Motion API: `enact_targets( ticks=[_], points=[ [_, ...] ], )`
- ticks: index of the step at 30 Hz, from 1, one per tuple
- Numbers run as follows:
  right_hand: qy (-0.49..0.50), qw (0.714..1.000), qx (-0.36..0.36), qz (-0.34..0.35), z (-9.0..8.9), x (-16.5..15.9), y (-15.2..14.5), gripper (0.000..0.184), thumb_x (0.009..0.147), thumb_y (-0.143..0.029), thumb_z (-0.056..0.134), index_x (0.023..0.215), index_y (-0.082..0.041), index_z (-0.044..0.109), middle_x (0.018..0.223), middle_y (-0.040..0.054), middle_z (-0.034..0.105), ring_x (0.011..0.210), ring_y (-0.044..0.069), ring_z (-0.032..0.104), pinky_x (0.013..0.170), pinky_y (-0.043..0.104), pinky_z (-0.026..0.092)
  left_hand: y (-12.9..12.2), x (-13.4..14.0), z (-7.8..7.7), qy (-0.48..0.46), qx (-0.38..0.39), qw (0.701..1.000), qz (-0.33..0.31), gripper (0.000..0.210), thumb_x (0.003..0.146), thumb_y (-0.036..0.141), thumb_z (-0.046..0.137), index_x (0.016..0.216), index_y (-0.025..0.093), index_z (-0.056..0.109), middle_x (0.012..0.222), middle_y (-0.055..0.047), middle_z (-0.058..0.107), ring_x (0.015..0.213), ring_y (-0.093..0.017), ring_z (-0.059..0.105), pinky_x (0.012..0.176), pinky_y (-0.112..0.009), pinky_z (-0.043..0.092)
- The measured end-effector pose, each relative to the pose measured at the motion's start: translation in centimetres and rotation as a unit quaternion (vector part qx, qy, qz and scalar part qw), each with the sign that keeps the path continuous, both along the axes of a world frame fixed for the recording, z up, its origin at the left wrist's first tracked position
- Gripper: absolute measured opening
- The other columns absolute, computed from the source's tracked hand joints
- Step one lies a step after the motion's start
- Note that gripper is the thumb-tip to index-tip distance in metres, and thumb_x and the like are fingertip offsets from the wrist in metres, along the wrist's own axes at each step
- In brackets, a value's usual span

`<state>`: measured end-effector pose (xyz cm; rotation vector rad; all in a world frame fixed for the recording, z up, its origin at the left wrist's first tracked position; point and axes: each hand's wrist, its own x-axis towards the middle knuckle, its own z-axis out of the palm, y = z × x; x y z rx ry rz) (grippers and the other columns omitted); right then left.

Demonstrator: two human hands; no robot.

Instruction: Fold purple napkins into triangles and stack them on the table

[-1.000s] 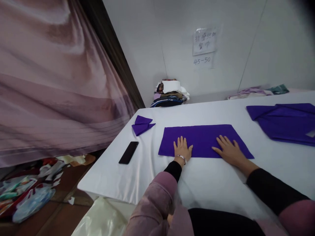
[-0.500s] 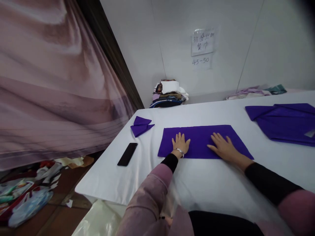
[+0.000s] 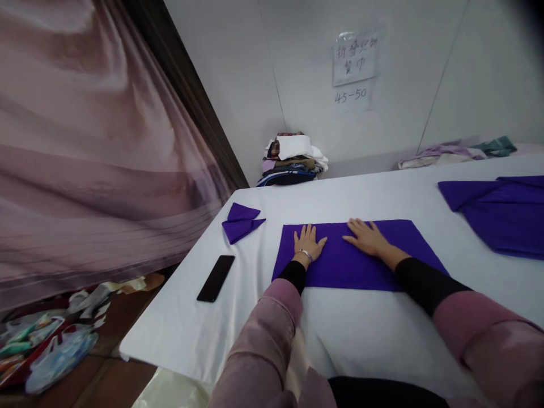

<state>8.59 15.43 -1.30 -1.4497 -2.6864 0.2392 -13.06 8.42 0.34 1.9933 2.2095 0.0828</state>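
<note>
A purple cloth napkin (image 3: 340,266), folded into a long rectangle, lies flat on the white-covered table (image 3: 361,334) before me. On its left part rests my left hand (image 3: 309,243), palm down with fingers spread, a silver bracelet at the wrist. My right hand (image 3: 366,238) also lies flat on the cloth, fingers apart, close to its far edge. Neither hand grips anything. Off to the left is a small folded purple napkin (image 3: 241,222) with pointed ends.
A black phone (image 3: 216,278) lies at the table's left. More purple cloth (image 3: 501,218) is piled at the right. Folded clothes (image 3: 293,161) are stacked by the wall, under paper signs (image 3: 355,59). A pink curtain (image 3: 97,141) hangs left; plastic bags (image 3: 62,354) sit on the floor.
My right hand has slid left and away from me across the cloth, toward its far edge. The left hand stays flat in nearly the same spot. The camera view has shifted slightly.
</note>
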Motion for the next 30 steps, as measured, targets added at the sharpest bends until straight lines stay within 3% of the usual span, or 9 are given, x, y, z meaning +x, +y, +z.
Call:
enact_targets(
  ticks=[5, 7, 11, 16, 19, 26, 30],
  points=[
    [-0.020, 0.990, 0.033, -0.133, -1.3, 10.2, 2.3, 0.073, 0.088, -0.060, 0.017, 0.142, -0.014, 0.032, 0.150, 0.0116, 0.028, 0.137, 0.030, 0.021, 0.107, 0.056, 0.019, 0.0, 0.0, -0.5, 0.002, 0.010, 1.000, -0.005, 0.075, 0.086, 0.065, 0.010, 0.145, 0.020, 0.023, 0.154, -0.004, 0.017, 0.141, -0.024, 0.008, 0.113, -0.051, 0.005],
    [-0.027, 0.985, 0.036, -0.164, -1.5, 12.9, 2.6, 0.073, 0.087, -0.061, 0.017, 0.142, -0.015, 0.032, 0.149, 0.0123, 0.029, 0.136, 0.031, 0.023, 0.106, 0.058, 0.021, 0.2, -0.1, -0.5, -0.006, 0.009, 1.000, -0.005, 0.074, 0.086, 0.065, 0.012, 0.144, 0.021, 0.024, 0.154, -0.004, 0.018, 0.141, -0.024, 0.009, 0.113, -0.051, 0.005],
    [-0.032, 0.981, 0.045, -0.188, -1.1, 13.3, 1.6, 0.075, 0.086, -0.062, 0.018, 0.140, -0.012, 0.034, 0.148, 0.0153, 0.030, 0.135, 0.034, 0.024, 0.104, 0.061, 0.022, 0.5, -1.4, 0.1, -0.025, -0.004, 1.000, 0.008, 0.074, 0.086, 0.066, 0.014, 0.143, 0.020, 0.028, 0.153, -0.006, 0.018, 0.141, -0.024, 0.011, 0.113, -0.050, 0.010],
    [-0.008, 0.997, 0.051, -0.052, -1.2, 9.4, -1.8, 0.073, 0.086, -0.063, 0.018, 0.142, -0.018, 0.032, 0.150, 0.0095, 0.028, 0.138, 0.027, 0.018, 0.109, 0.054, 0.014, 0.1, -5.1, 0.4, 0.006, 0.004, 0.997, 0.074, 0.072, 0.087, 0.064, 0.020, 0.143, 0.020, 0.027, 0.153, -0.007, 0.017, 0.141, -0.026, 0.010, 0.112, -0.053, 0.010],
    [-0.006, 0.998, 0.039, -0.054, -1.4, 9.2, -2.6, 0.073, 0.086, -0.063, 0.019, 0.143, -0.019, 0.031, 0.150, 0.0082, 0.028, 0.138, 0.027, 0.019, 0.110, 0.053, 0.014, -0.2, -6.3, 0.1, 0.008, 0.010, 0.997, 0.076, 0.070, 0.087, 0.062, 0.021, 0.143, 0.020, 0.027, 0.153, -0.007, 0.018, 0.141, -0.026, 0.010, 0.111, -0.054, 0.011],
    [-0.016, 0.985, 0.052, -0.162, -0.9, 17.6, -2.9, 0.063, 0.086, -0.052, 0.022, 0.134, -0.018, 0.044, 0.144, 0.0142, 0.038, 0.134, 0.031, 0.029, 0.101, 0.062, 0.024, -0.2, -6.1, 1.0, -0.048, 0.028, 0.993, 0.103, 0.064, 0.091, 0.053, 0.027, 0.141, 0.014, 0.031, 0.151, -0.013, 0.023, 0.140, -0.026, 0.016, 0.112, -0.050, 0.013],
    [0.022, 0.984, 0.087, -0.152, -3.2, 22.2, -5.2, 0.056, 0.084, -0.050, 0.023, 0.117, -0.024, 0.060, 0.135, 0.0191, 0.048, 0.129, 0.035, 0.036, 0.094, 0.064, 0.032, -3.5, -5.3, 2.1, -0.061, 0.047, 0.992, 0.103, 0.059, 0.091, 0.052, 0.032, 0.139, 0.017, 0.036, 0.150, -0.010, 0.027, 0.139, -0.023, 0.019, 0.112, -0.049, 0.016]
  ],
)
